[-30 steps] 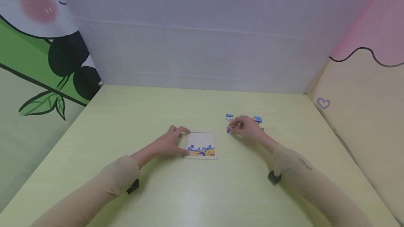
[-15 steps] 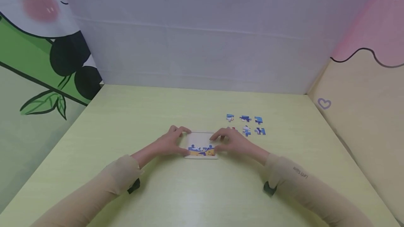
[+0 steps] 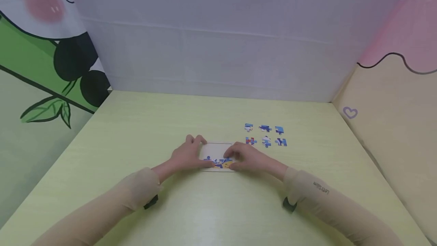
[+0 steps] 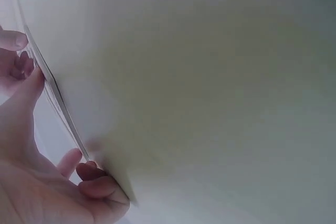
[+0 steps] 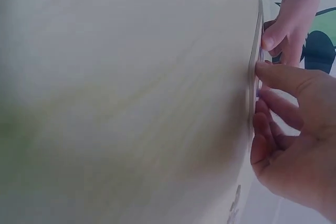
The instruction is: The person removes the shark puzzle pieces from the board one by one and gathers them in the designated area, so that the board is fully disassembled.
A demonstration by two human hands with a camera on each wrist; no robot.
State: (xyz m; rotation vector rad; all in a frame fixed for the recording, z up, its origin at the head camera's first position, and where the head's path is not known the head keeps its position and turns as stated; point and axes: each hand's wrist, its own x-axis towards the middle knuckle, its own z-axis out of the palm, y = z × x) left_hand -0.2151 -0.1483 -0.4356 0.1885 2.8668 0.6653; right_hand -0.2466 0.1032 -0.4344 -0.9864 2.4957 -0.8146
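A small square puzzle tray (image 3: 218, 148) lies on the table, with blue and yellow jigsaw pieces along its near side and its pale base bare beyond them. My left hand (image 3: 187, 154) holds the tray from the left, fingers at the far left corner and thumb over the pieces. From the other side, my right hand (image 3: 248, 156) pinches a yellow and blue jigsaw piece (image 3: 228, 164) at the tray's near right, between thumb and forefinger. Both wrist views show the hands meeting at the tray's thin edge; the pieces are mostly hidden there.
Several loose jigsaw pieces (image 3: 266, 128) lie in two rows on the table, right of and beyond the tray. A pale cloth wall (image 3: 218, 41) stands behind the table (image 3: 164, 117), with printed panels on both sides.
My right hand has moved left from the loose pieces to the tray's right side, then onto the near-right piece. My left thumb has slid rightward over the pieces in the tray.
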